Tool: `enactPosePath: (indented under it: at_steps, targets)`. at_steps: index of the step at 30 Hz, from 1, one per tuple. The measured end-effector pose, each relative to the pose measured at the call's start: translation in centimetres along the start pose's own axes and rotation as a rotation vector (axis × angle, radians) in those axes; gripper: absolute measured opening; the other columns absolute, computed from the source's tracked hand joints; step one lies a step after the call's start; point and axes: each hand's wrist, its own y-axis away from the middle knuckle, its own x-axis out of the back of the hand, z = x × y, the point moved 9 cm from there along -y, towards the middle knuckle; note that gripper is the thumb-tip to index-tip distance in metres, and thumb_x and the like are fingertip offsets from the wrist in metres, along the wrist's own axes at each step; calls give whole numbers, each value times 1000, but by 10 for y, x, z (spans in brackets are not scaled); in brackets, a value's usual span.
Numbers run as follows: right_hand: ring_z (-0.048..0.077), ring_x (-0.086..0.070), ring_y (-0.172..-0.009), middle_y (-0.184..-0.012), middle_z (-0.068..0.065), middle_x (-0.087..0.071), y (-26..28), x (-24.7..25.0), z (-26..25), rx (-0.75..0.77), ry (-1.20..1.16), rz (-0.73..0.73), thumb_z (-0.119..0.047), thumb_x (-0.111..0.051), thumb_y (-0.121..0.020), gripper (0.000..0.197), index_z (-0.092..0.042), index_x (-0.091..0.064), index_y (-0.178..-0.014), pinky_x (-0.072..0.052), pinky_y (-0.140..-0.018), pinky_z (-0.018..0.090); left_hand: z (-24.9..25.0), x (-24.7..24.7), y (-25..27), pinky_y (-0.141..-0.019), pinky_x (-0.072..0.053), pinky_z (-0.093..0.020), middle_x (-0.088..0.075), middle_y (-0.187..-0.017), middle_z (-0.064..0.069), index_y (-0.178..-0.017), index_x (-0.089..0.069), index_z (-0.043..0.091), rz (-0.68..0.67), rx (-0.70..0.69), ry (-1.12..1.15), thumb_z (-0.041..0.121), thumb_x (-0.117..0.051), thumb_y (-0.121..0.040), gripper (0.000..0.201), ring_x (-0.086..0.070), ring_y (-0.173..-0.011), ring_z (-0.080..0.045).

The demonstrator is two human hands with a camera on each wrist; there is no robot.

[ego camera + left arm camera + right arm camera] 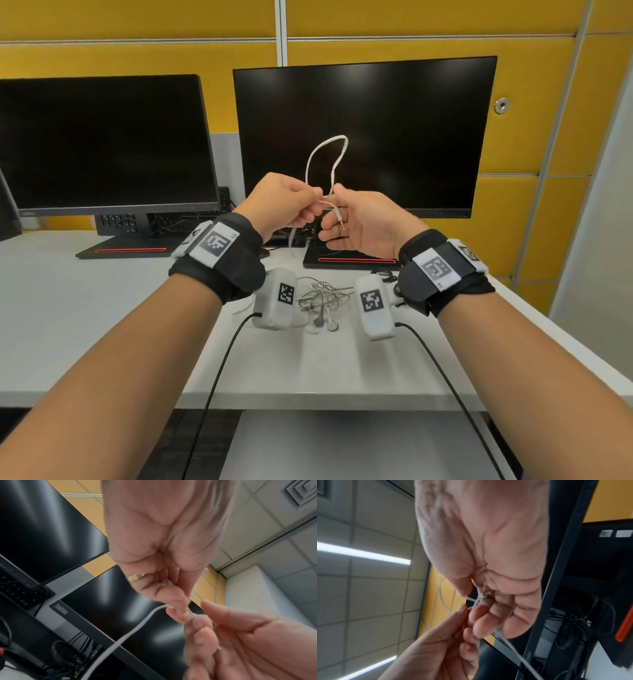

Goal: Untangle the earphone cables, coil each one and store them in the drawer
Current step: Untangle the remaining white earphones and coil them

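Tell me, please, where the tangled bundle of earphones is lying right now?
In the head view, the tangled earphones lie on the white desk, centre, below both raised hands and before the right monitor's base.

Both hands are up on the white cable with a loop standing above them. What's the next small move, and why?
Probably lay another turn onto the loop. The left hand and right hand pinch the white cable with one loop formed, the plug free at the right palm, and a tail hanging toward the desk.

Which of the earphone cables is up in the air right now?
The white cable looped between both hands; the tangled earphones lie on the desk below.
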Motion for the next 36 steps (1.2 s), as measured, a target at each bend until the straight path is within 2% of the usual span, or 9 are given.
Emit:
enactPosePath:
  at_steps: [9,13,16,19,23,26,30,33,36]
  targets:
    - [13,-48,-55,-60,1,-52,2,2,16,-97,267,-22,-16,-40,-100,17,-10,-55,-94,-43,-63,29,-13,4,-6,-71,-50,-25,-63,-88,2,-97,-63,16,129,-51,-286,46,-67,-85,32,-59,-79,-9]
    - [11,-28,-50,-53,-4,-32,-7,2,2,6,61,-50,-24,-42,-102,20,-14,-57,-94,-34,-60,29,-14,-31,-4,-94,-44,-31,-64,-116,4,-122,-54,24,-223,-101,-159,44,-59,-90,37,-59,-107,-10]
    - [11,-37,-50,-49,-5,-38,-13,10,-9,98,-126,7,-28,-39,-105,27,-12,-57,-92,-35,-61,28,-22,-38,-5,-73,-54,-29,-65,-88,-6,-124,-50,19,-276,-38,139,30,-59,-94,33,-62,-70,-11]
    - [11,-61,-65,-61,-5,-59,-18,24,-15,210,-360,67,-23,-44,-103,21,-16,-61,-94,-41,-71,30,-29,-23,-15,-48,-39,-19,-44,-67,1,-112,-52,14,-144,-27,241,23,-50,-99,15,-37,-50,-7]
    - [21,-66,-112,-114,6,-71,-25,23,-18,307,-604,-37,-13,-42,-103,16,-16,-56,-94,-45,-96,39,-32,-23,-26,-42,-32,-17,-46,-63,2,-101,-63,20,-94,-99,-18,29,-44,-101,20,-35,-43,-4]
    - [17,-61,-118,-123,4,-67,-40,33,-14,343,-297,141,-11,-50,-99,12,-16,-61,-97,-43,-103,40,-30,-37,-30,-46,-35,-10,-45,-53,10,-97,-69,25,-137,-191,-205,36,-47,-98,25,-38,-40,0]
    - [4,-64,-96,-106,-5,-69,-56,35,-3,298,219,244,-16,-52,-98,20,-20,-67,-111,-43,-93,31,-33,-23,-42,-50,-36,-13,-43,-50,10,-84,-72,13,-59,-212,-80,30,-53,-97,29,-40,-43,-1]
    - [10,-58,-62,-79,2,-69,-62,21,19,140,227,108,-3,-46,-93,27,-11,-67,-107,-41,-72,27,-32,-12,-51,-60,-44,-13,-59,-65,6,-83,-69,9,91,-260,-69,29,-56,-95,27,-54,-59,2]
    - [11,-31,-49,-55,0,-43,-61,7,32,62,91,-59,-4,-39,-96,24,-5,-63,-99,-27,-51,24,-39,-12,-56,-68,-52,-25,-63,-74,-9,-84,-67,7,142,-270,-71,30,-60,-93,25,-57,-67,-7]
